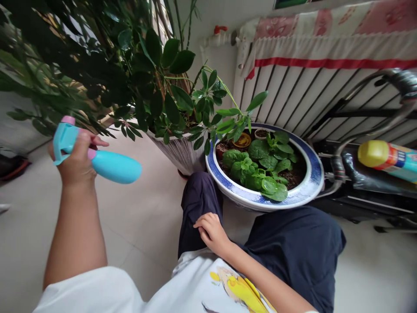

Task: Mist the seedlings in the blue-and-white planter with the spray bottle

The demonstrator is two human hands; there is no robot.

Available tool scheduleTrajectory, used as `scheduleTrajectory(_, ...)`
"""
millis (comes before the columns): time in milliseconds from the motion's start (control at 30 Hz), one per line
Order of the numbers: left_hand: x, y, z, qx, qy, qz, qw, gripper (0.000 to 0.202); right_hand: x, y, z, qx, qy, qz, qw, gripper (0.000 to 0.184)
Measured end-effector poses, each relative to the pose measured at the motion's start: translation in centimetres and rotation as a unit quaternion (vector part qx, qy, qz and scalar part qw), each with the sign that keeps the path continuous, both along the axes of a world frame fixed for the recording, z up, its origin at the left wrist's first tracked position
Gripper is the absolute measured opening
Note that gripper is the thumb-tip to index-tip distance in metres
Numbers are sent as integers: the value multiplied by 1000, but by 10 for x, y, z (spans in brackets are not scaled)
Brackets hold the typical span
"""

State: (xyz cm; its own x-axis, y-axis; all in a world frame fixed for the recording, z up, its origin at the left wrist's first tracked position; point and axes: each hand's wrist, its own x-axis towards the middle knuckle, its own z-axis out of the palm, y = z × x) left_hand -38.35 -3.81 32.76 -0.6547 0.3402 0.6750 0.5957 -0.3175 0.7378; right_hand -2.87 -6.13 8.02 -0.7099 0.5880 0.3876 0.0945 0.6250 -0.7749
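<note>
My left hand [80,154] is wrapped round the neck of a blue spray bottle [117,167] with pink parts. The bottle is tilted on its side, its pink nozzle pointing up beside the leaves of a tall leafy plant [153,78]. My right hand [211,231] rests on my left thigh, holding nothing, with its fingers loosely laid on the dark trousers. In front of my knees stands a round blue-and-white pot [312,182]. Green leafy plants [260,163] grow in its soil.
A ribbed white planter [182,152] holds the tall plant. Behind the round pot is a radiator [276,91] under a red-and-white cloth [325,39]. At right, a yellow-capped bottle [391,158] lies on a metal-framed cart [339,167]. Pale floor tiles [146,226] lie below.
</note>
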Motion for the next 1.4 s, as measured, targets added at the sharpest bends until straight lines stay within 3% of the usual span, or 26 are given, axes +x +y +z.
scheduleTrajectory(100,30,12,-3,7,30,-99,995,57,0,-1,-1,8,11,-29,999,27)
scheduleTrajectory(200,64,26,-1,31,63,-123,990,37,3,0,-3,11,20,-58,998,28)
scheduleTrajectory(367,113,50,1,32,40,-197,979,34,8,3,-5,11,28,-77,997,27)
scheduleTrajectory(467,144,64,-4,-2,7,-290,957,33,11,4,-3,9,27,-83,996,27)
scheduleTrajectory(533,165,73,-12,-28,-50,-368,928,29,14,5,-2,8,25,-84,996,26)
scheduleTrajectory(767,242,98,-58,-113,-145,-455,871,30,26,7,-5,8,18,-112,994,26)
scheduleTrajectory(933,276,111,-99,-124,-186,-445,867,27,31,7,-11,11,23,-152,988,25)
scheduleTrajectory(1133,285,117,-125,-143,-206,-430,867,25,44,7,-18,-10,56,-182,982,23)
scheduleTrajectory(1200,286,112,-135,-159,-217,-408,872,23,51,8,-23,-30,71,-222,972,20)
scheduleTrajectory(1300,293,99,-153,-207,-158,-367,893,23,65,16,-31,-61,77,-325,940,19)
scheduleTrajectory(1400,306,90,-175,-209,-36,-338,917,15,81,37,-34,-78,73,-396,912,23)
